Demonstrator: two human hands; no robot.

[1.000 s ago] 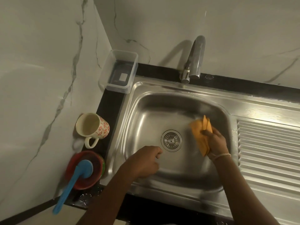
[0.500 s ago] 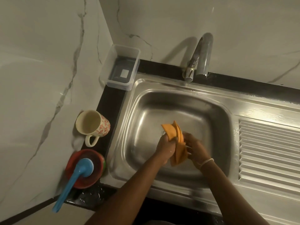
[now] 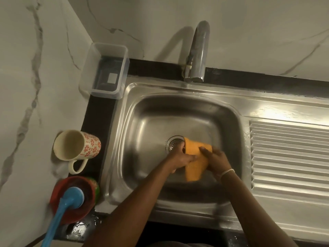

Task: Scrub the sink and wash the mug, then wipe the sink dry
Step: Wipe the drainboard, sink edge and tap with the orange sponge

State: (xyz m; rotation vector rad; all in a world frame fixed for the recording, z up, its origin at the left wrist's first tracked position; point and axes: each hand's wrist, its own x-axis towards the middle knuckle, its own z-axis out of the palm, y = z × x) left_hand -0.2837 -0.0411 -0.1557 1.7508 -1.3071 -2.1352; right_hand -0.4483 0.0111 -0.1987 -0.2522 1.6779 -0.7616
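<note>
Over the steel sink [image 3: 142, 122], both my hands hold a folded orange cloth [image 3: 195, 164] just right of the drain [image 3: 173, 142]. My left hand [image 3: 181, 158] grips the cloth's left edge, fingers curled round it. My right hand [image 3: 214, 160] pinches its right side, with a thin band at the wrist. The cloth hangs down between them above the basin floor. A cream mug [image 3: 76, 145] with a red flower pattern stands on the dark counter left of the sink, tipped toward the wall, handle facing me.
A chrome tap [image 3: 197, 54] rises behind the basin. A clear plastic box [image 3: 105, 70] sits in the back left corner. A red bowl [image 3: 74, 198] holds a blue-handled brush [image 3: 62, 209] at the front left. The ribbed drainboard [image 3: 288, 157] lies to the right. Marble walls close in behind and left.
My right hand brought the cloth from the basin's right side to the middle. My left hand rose from the basin floor and took hold of the cloth's other edge.
</note>
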